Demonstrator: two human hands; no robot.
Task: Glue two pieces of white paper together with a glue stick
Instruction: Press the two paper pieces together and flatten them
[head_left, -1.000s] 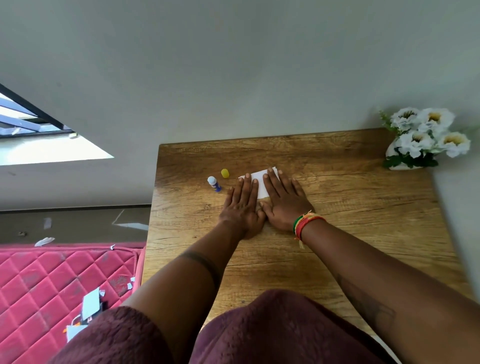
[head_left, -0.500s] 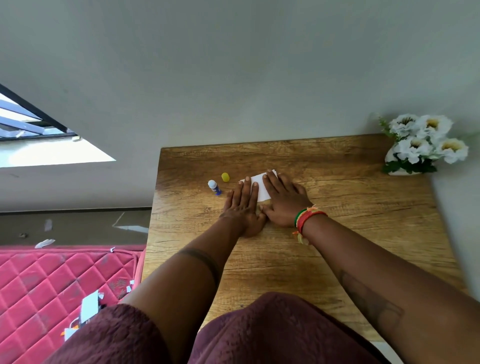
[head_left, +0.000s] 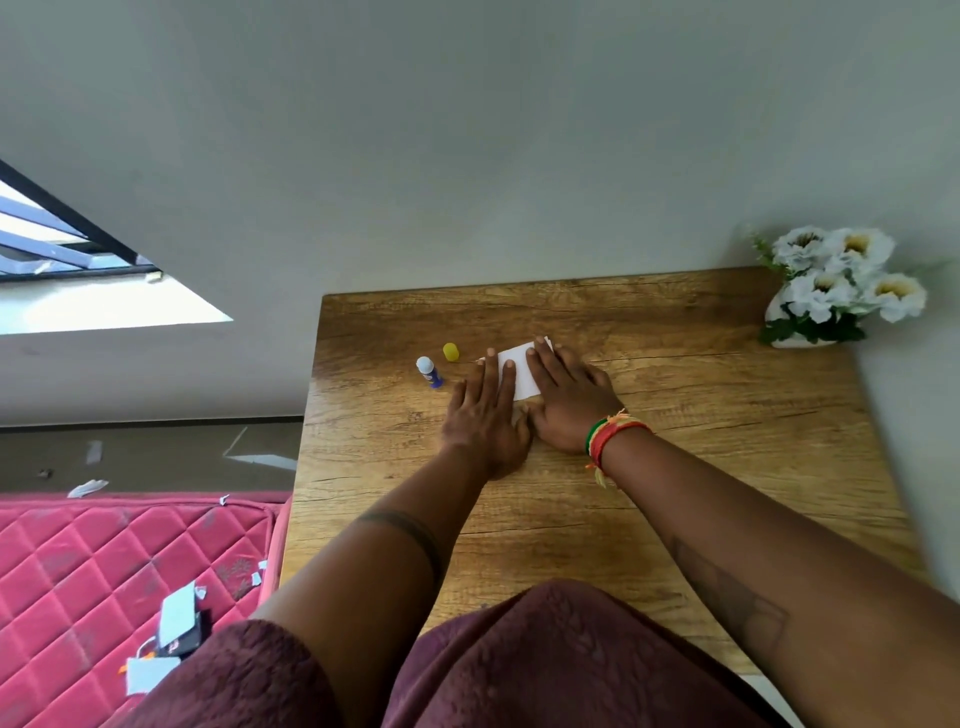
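Wooden table (head_left: 675, 467) against a grey wall; we look down along both bare forearms.

White paper (head_left: 517, 371) lies flat on the tabletop, toward the far middle. We see one white patch between the two hands, with a corner showing past the fingers on the far side; whether it is one sheet or two stacked we cannot tell.

Left hand (head_left: 485, 415): palm down, fingers straight and close together, laid flat on the table with the fingertips over the paper's left edge. It grips nothing.

Right hand (head_left: 569, 397): also palm down and flat, fingers extended over the right part of the paper, pressing on it rather than clasping it. The thumbs of the two hands meet, or nearly so, at the near edge of the paper. A woven bracelet (head_left: 610, 434) in green, yellow and red sits on the right wrist.

Glue stick (head_left: 429, 372): blue body, white tip exposed, standing just left of the left hand, apart from it. Its yellow cap (head_left: 451, 352) rests separately on the table, just beyond and to the right of the stick.

Far right corner of the table: white flowers (head_left: 844, 283) in a small white vase. Lower left, off the table: a pink quilted mattress (head_left: 104, 571) with scraps of paper scattered on it.
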